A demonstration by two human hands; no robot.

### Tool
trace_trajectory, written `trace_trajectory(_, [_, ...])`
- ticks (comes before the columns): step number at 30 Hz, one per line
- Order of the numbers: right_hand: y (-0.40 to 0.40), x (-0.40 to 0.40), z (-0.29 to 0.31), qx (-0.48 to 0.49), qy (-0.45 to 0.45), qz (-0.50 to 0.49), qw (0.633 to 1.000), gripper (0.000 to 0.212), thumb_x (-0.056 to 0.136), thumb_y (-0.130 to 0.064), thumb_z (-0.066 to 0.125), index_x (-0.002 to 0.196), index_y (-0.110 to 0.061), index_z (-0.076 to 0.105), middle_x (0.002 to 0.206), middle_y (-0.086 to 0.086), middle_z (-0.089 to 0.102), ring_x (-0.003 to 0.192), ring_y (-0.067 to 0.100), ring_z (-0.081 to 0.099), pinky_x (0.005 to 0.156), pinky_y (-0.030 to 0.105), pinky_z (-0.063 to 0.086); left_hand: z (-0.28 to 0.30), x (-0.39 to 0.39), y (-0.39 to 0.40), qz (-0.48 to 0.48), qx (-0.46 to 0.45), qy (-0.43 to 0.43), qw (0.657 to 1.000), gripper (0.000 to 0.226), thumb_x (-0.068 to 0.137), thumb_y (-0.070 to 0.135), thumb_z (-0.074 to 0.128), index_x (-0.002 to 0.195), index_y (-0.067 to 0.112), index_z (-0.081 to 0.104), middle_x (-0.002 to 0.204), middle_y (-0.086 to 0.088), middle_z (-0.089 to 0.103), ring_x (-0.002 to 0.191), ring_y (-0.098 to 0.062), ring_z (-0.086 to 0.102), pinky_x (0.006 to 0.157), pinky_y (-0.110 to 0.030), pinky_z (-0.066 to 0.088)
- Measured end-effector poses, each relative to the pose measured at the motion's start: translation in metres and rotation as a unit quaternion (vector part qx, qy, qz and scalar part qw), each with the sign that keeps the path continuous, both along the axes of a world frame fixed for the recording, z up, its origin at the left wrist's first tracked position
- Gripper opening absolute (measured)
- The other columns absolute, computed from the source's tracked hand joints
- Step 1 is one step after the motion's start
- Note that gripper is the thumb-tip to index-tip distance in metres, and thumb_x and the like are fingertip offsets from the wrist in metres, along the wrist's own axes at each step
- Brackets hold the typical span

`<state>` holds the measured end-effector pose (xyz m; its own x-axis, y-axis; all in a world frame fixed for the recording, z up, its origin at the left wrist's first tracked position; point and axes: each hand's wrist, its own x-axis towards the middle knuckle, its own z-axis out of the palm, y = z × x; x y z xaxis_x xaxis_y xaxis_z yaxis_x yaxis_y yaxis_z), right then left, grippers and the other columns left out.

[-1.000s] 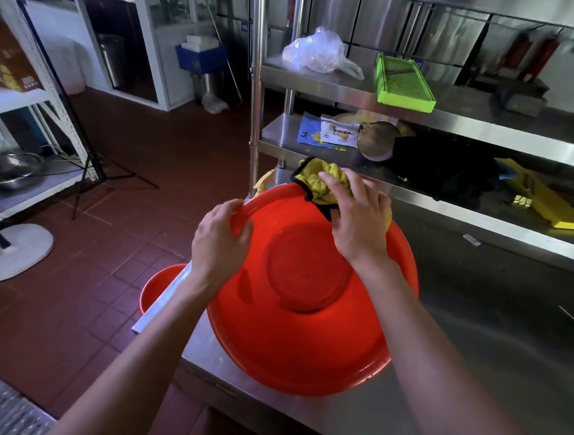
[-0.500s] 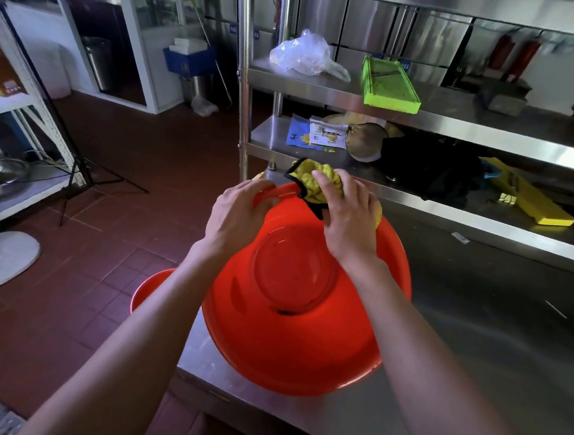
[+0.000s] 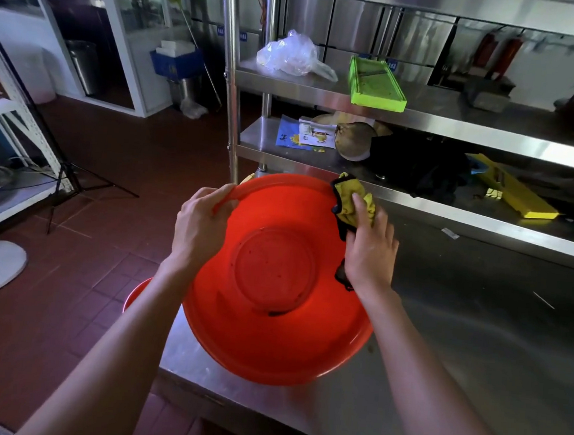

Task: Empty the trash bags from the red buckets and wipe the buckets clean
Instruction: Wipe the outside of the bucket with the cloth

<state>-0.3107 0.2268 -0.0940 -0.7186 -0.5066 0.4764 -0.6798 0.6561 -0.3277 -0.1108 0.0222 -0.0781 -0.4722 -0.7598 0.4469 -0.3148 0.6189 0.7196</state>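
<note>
Now right hand [image 3: 370, 248], pressing yellow cloth [image 3: 352, 202], shifted rightward along red bucket [image 3: 270, 319]; left hand [image 3: 198, 231] still grips rim.

A stainless steel table [image 3: 475, 335] carries a red bucket [image 3: 269, 336], tilted on its near left corner. Beyond the hands on the bucket, a lower steel shelf [image 3: 417, 207] holds leaflets [image 3: 306, 134], dark cloth [image 3: 416, 165] and a yellow slicer [image 3: 517, 194]. The upper shelf [image 3: 458, 122] holds a clear plastic bag [image 3: 291, 54] and a green slicer [image 3: 375, 83].
</note>
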Motion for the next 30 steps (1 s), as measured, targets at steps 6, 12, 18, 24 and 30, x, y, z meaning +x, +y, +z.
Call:
trace_trajectory(6, [0.009, 0.004, -0.004, -0.027, -0.019, -0.014, 0.999, 0.073, 0.096, -0.015, 0.06, 0.157, -0.035, 0.026, 0.152, 0.012, 0.036, 0.127, 0.038, 0.046, 0.098, 0.058, 0.041, -0.001, 0.001, 0.012, 0.005, -0.012, 0.004, 1.0, 0.033, 0.099, 0.029, 0.069, 0.132, 0.029, 0.071, 0.124, 0.008, 0.07, 0.115, -0.013, 0.063, 0.095, -0.025, 0.042])
trace_trajectory(12, [-0.015, 0.0, 0.013, 0.01, 0.028, 0.017, 0.999, 0.074, 0.094, -0.012, 0.061, 0.155, -0.039, 0.03, 0.15, 0.011, 0.039, 0.119, 0.038, 0.05, 0.091, 0.055, 0.043, -0.001, 0.005, 0.022, 0.003, -0.02, 0.007, 1.0, 0.033, 0.099, 0.029, 0.069, 0.132, 0.03, 0.071, 0.12, 0.008, 0.069, 0.11, -0.013, 0.064, 0.091, -0.029, 0.045])
trace_trajectory(18, [-0.059, 0.019, 0.037, 0.031, 0.131, 0.131, 0.982, 0.078, 0.085, -0.002, 0.063, 0.149, -0.04, 0.04, 0.147, 0.003, 0.044, 0.127, 0.031, 0.046, 0.099, 0.05, 0.039, 0.003, 0.002, 0.036, -0.001, -0.038, 0.009, 0.999, 0.031, 0.098, 0.03, 0.07, 0.129, 0.031, 0.072, 0.117, 0.008, 0.069, 0.104, -0.016, 0.067, 0.089, -0.036, 0.052])
trace_trajectory(24, [-0.083, 0.045, 0.038, 0.069, 0.175, 0.176, 0.966, 0.099, 0.065, 0.005, 0.071, 0.148, -0.038, 0.039, 0.149, 0.005, 0.04, 0.131, 0.033, 0.041, 0.112, 0.054, 0.028, 0.001, 0.005, 0.034, 0.01, -0.028, 0.026, 0.999, 0.031, 0.097, 0.027, 0.072, 0.128, 0.034, 0.073, 0.113, 0.009, 0.07, 0.099, -0.016, 0.067, 0.086, -0.041, 0.055])
trace_trajectory(30, [-0.083, 0.046, 0.035, 0.06, 0.172, 0.169, 0.969, 0.094, 0.072, 0.003, 0.069, 0.151, -0.038, 0.036, 0.149, 0.005, 0.039, 0.135, 0.031, 0.038, 0.115, 0.053, 0.026, -0.007, 0.014, 0.028, 0.016, 0.01, 0.063, 0.998, 0.031, 0.097, 0.022, 0.071, 0.126, 0.031, 0.074, 0.111, 0.012, 0.069, 0.101, -0.01, 0.065, 0.089, -0.037, 0.054])
